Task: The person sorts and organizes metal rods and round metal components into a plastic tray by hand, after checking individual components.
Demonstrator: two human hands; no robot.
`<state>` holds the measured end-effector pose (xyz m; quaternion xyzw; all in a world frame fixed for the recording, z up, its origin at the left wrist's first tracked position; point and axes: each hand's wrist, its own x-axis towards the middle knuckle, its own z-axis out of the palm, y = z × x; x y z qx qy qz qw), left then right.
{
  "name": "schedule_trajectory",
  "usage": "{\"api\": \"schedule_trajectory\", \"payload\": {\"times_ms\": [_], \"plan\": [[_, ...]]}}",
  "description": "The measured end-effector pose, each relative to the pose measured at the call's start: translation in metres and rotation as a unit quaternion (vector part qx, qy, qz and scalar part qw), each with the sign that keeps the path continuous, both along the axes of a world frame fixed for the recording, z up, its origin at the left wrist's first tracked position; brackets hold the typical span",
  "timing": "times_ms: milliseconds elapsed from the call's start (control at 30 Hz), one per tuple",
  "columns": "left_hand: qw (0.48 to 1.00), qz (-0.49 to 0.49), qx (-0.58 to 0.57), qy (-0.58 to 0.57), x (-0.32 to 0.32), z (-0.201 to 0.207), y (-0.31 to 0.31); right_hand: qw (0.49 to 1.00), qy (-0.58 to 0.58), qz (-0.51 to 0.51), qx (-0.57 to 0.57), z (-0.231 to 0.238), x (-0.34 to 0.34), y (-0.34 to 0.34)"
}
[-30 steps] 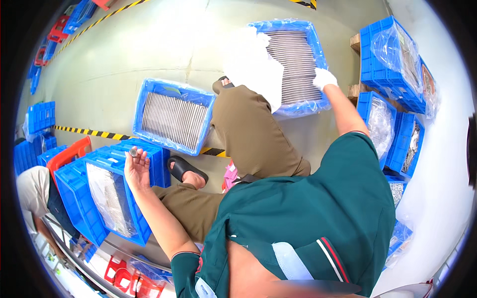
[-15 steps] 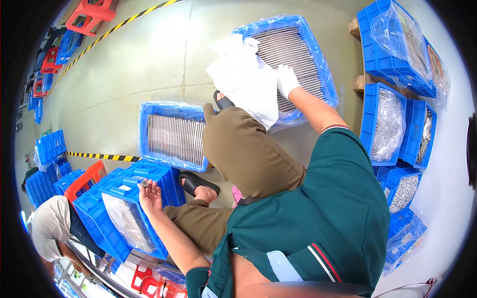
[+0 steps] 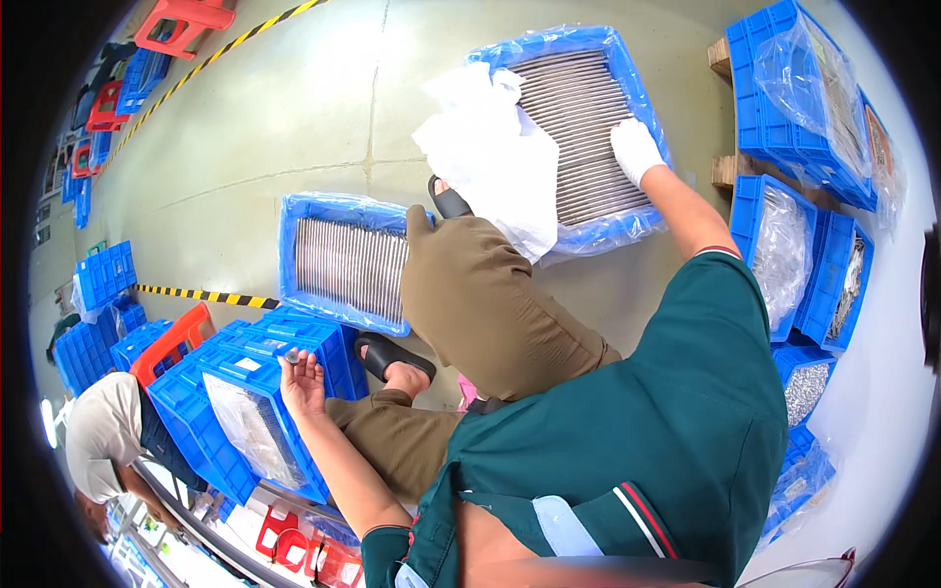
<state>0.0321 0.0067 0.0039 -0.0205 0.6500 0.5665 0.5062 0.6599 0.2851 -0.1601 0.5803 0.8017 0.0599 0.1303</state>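
Rods in crate, sheet at left

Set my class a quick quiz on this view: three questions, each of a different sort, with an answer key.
1. Which of the person's hands wears a white glove?
2. Fill in: slender metal ____ lie side by side in the blue bin beneath that glove.
3. True or false: the white sheet completely hides that bin.

Key:
1. The right hand.
2. Rods.
3. False; the white sheet overlaps only part of it.
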Motion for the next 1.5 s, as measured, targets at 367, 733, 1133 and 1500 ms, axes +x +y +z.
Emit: {"api": "schedule_trajectory", "payload": {"times_ms": [367,733,1133,1500], "plan": [[0.999,0.015,-0.028,0.018,0.017,-0.003,-0.003,0.995,0.070,0.027,-0.070,-0.004,-0.007,0.029],[1.000,0.020,-0.010,0.011,0.021,-0.001,-0.008,0.992,0.015,0.093,-0.087,0.008,-0.009,0.011],[1.000,0.004,0.027,0.002,0.023,-0.001,0.001,0.965,0.157,-0.055,-0.204,0.024,-0.018,-0.058],[0.993,-0.007,0.111,-0.033,0.019,0.012,0.001,0.770,0.480,-0.335,-0.253,0.075,-0.003,-0.119]]}}
